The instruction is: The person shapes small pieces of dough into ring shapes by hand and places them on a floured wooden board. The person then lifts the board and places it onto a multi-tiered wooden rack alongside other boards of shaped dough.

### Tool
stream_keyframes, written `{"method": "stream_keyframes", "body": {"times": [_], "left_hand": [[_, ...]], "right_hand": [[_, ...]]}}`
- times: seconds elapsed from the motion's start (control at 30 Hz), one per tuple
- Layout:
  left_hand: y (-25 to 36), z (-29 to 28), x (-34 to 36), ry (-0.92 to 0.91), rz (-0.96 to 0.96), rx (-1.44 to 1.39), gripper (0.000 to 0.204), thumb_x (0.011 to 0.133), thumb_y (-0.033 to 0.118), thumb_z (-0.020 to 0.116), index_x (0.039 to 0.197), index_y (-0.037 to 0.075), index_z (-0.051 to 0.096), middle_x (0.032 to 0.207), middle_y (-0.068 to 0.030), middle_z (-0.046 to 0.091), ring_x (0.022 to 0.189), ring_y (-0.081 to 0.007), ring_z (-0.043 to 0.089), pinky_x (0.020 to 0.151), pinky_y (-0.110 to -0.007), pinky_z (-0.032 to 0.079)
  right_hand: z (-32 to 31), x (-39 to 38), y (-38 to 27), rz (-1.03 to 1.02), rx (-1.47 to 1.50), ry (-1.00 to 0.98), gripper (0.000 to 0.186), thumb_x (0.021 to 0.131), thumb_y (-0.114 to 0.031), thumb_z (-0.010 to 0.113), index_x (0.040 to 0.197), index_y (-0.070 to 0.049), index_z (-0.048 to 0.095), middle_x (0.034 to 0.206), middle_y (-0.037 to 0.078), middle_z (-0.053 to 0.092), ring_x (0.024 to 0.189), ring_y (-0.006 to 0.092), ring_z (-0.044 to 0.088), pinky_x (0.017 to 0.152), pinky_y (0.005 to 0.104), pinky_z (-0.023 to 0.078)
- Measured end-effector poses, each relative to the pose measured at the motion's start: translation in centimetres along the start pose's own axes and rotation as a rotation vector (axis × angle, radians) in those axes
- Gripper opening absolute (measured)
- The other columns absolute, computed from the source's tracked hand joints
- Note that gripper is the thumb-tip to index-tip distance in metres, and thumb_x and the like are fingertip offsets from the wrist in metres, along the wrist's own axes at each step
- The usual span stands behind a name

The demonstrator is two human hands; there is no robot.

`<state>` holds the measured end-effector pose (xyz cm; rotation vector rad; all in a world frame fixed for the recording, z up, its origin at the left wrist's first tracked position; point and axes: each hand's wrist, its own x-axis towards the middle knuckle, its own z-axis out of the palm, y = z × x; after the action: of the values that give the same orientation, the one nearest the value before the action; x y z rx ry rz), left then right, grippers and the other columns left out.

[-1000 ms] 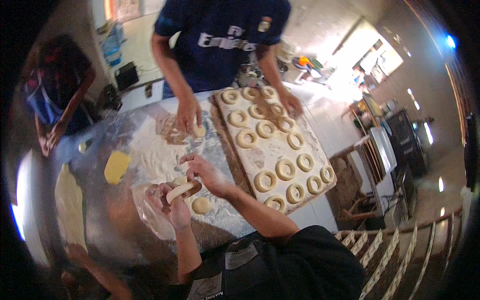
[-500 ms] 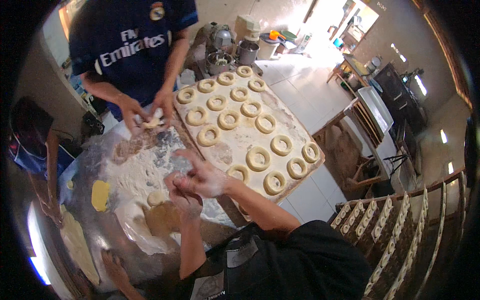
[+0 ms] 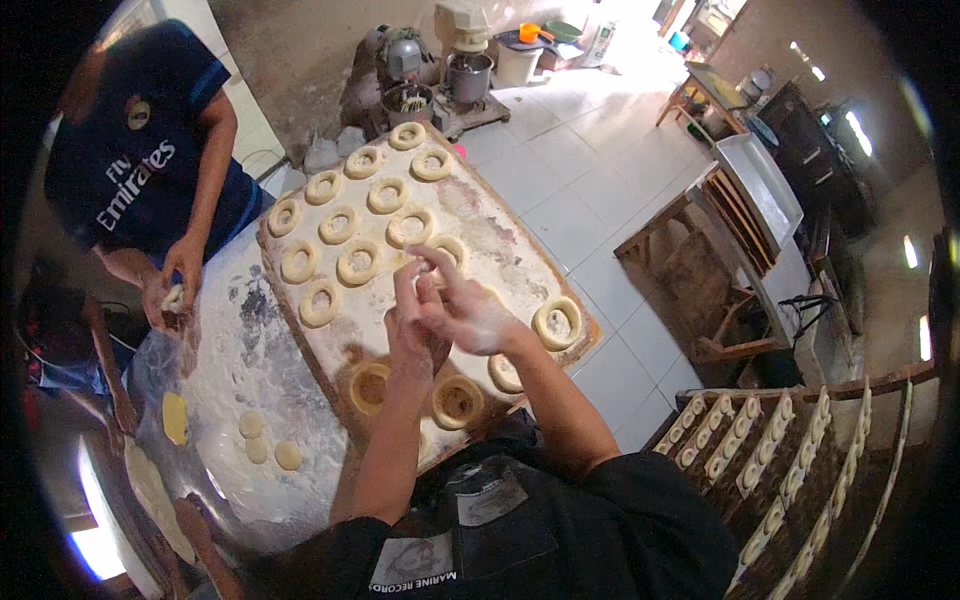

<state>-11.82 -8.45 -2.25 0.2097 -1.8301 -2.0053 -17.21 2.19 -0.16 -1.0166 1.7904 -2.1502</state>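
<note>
My left hand (image 3: 412, 335) and my right hand (image 3: 472, 308), both dusted with flour, are pressed together above the middle of a floured board (image 3: 480, 235). Their fingers curl into each other, and whatever is between them is hidden. Rows of pale dough rings lie on the board around and beneath my hands. One dough ring (image 3: 458, 402) sits just below my wrists, another ring (image 3: 369, 388) is by my left forearm, and a further ring (image 3: 557, 323) lies near the right edge.
Left of the board is a floured metal table (image 3: 240, 370) with small dough discs (image 3: 288, 456) and a yellow block (image 3: 175, 418). A co-worker in a dark blue shirt (image 3: 140, 150) handles a dough piece (image 3: 172, 298). A rack with rows of dough rings (image 3: 745, 440) stands at the right.
My view has swung to the right. My joined hands have moved from the board's left edge to above its middle. Three dough discs now show on the table, where one showed before.
</note>
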Motion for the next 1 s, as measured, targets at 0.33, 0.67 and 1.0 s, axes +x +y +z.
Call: {"method": "stream_keyframes", "body": {"times": [0.33,0.67,1.0], "left_hand": [[0.0,10.4,3.3,-0.191,0.121,0.507,0.027,0.102,0.033,0.038,0.118,0.012,0.044,0.071,-0.0209,0.064,0.069,-0.0473,0.063,0.061,-0.055,0.046],[-2.4,14.4,7.9,-0.276,-0.277,0.826,0.054,0.100,0.047,0.037,0.135,0.006,0.042,0.109,-0.0322,0.060,0.110,-0.0474,0.056,0.093,-0.052,0.043],[-2.7,11.7,6.0,-0.433,-0.130,1.355,0.078,0.083,0.031,0.069,0.146,0.014,0.026,0.127,-0.0299,0.048,0.119,-0.0454,0.050,0.101,-0.051,0.040]], "right_hand": [[-12.3,-2.4,-0.3,0.213,0.724,0.305,0.047,0.099,-0.043,0.039,0.136,-0.014,0.038,0.068,0.001,0.051,0.053,0.0086,0.050,0.041,0.0235,0.037],[-16.4,1.1,0.8,0.758,-0.112,0.278,0.063,0.095,-0.052,0.047,0.139,-0.007,0.040,0.089,0.016,0.060,0.077,0.0225,0.062,0.067,0.0351,0.052],[-18.0,-1.7,4.2,0.727,-0.998,-0.032,0.077,0.080,-0.040,0.070,0.142,-0.012,0.033,0.102,0.022,0.066,0.098,0.0396,0.064,0.087,0.0446,0.049]]}}
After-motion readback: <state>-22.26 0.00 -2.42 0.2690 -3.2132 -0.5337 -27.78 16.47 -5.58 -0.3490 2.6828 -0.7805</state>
